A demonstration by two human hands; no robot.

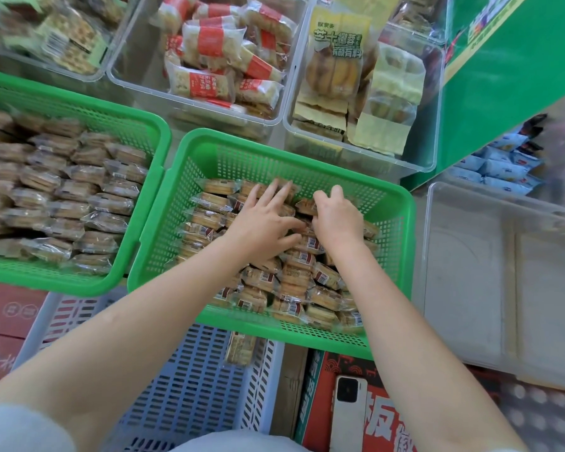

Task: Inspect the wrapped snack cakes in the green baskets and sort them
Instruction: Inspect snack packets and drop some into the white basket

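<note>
**Both hands in the right green basket**

Head view: two green baskets sit side by side. The left basket (137, 125) is filled with neat rows of wrapped cakes (62, 203). The right basket (402, 230), tilted and resting partly on a blue crate (190, 386), holds a looser pile of cakes (294, 282), stacked along its left side and heaped toward the near edge.

The left hand (265, 223) lies on the pile with fingers spread and fairly straight, pressing on the packs and grasping nothing. The right hand (336, 216) is just beside it, fingers curled down into the cakes; whether it pinches one cannot be told, since the fingertips are hidden.

One stray cake (240, 349) lies in the blue crate, under the basket's near rim. A white phone (348, 412) rests on a red carton (320, 373) at the bottom. Clear bins behind hold red-wrapped snacks (209, 50) and yellow packs (336, 60). An empty-looking clear tub (503, 272) stands to the right.
</note>
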